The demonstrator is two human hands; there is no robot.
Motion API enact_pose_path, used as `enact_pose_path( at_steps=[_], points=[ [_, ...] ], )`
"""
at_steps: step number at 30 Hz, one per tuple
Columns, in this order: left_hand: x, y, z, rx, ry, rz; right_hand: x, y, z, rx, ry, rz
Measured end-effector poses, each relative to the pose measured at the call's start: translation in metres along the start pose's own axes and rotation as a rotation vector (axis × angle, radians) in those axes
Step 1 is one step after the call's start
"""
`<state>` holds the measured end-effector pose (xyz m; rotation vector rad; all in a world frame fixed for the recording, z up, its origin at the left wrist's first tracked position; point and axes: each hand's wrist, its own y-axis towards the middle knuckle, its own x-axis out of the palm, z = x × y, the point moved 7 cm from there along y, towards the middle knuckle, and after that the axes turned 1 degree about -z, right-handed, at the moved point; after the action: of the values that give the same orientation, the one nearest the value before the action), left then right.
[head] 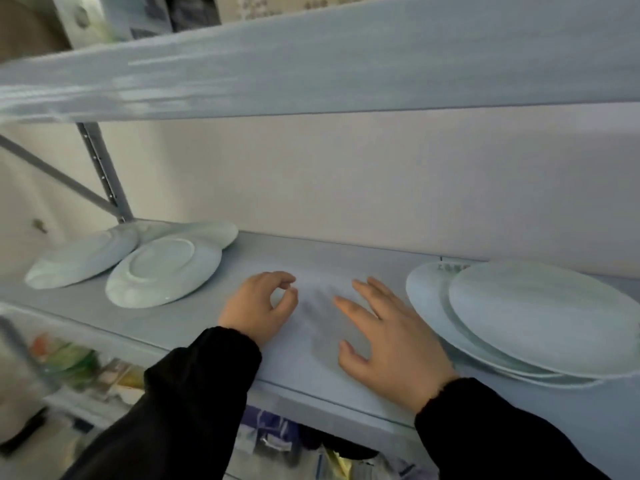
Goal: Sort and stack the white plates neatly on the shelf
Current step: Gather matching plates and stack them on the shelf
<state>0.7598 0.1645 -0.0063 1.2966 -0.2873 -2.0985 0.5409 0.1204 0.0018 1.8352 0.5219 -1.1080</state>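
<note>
On the pale blue shelf, several white plates lie loosely at the left. One upside-down plate shows its foot ring. Another plate leans beside it, and a third sits behind them. At the right, a rough stack of white plates is spread unevenly, the top one shifted right. My left hand hovers over the shelf's middle with fingers curled loosely, holding nothing. My right hand is spread flat over the shelf, just left of the right stack, and is empty.
An upper shelf board hangs close overhead with boxes on it. A grey metal upright and brace stand at the back left. The beige wall closes the back. Packaged goods fill the level below.
</note>
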Motion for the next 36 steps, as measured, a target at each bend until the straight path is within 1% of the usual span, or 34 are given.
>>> enact_pose_path(
  at_steps=[6,14,17,21,23,26,31,33,36],
  points=[
    [-0.024,0.005,-0.044,0.041,0.012,-0.049,0.044,0.04,-0.04,0.037,0.085,-0.078],
    [-0.083,0.018,-0.129,0.136,0.06,0.048,0.107,0.106,-0.117,0.041,0.127,-0.175],
    [-0.101,0.023,-0.159,0.165,0.128,0.096,0.126,0.129,-0.138,0.061,0.142,-0.179],
    [-0.117,0.025,-0.193,0.139,0.251,0.129,0.14,0.157,-0.155,0.106,0.157,-0.165],
    [-0.115,0.028,-0.207,0.098,0.346,0.074,0.144,0.166,-0.159,0.118,0.154,-0.157],
    [-0.104,0.032,-0.217,0.006,0.466,-0.074,0.147,0.17,-0.161,0.124,0.146,-0.127],
    [-0.092,0.051,-0.203,-0.082,0.611,-0.298,0.138,0.165,-0.146,0.15,0.157,-0.072],
    [-0.086,0.062,-0.194,-0.075,0.646,-0.37,0.132,0.162,-0.135,0.152,0.16,-0.052],
    [-0.079,0.072,-0.175,0.026,0.681,-0.457,0.125,0.157,-0.113,0.145,0.15,-0.064]
  ],
)
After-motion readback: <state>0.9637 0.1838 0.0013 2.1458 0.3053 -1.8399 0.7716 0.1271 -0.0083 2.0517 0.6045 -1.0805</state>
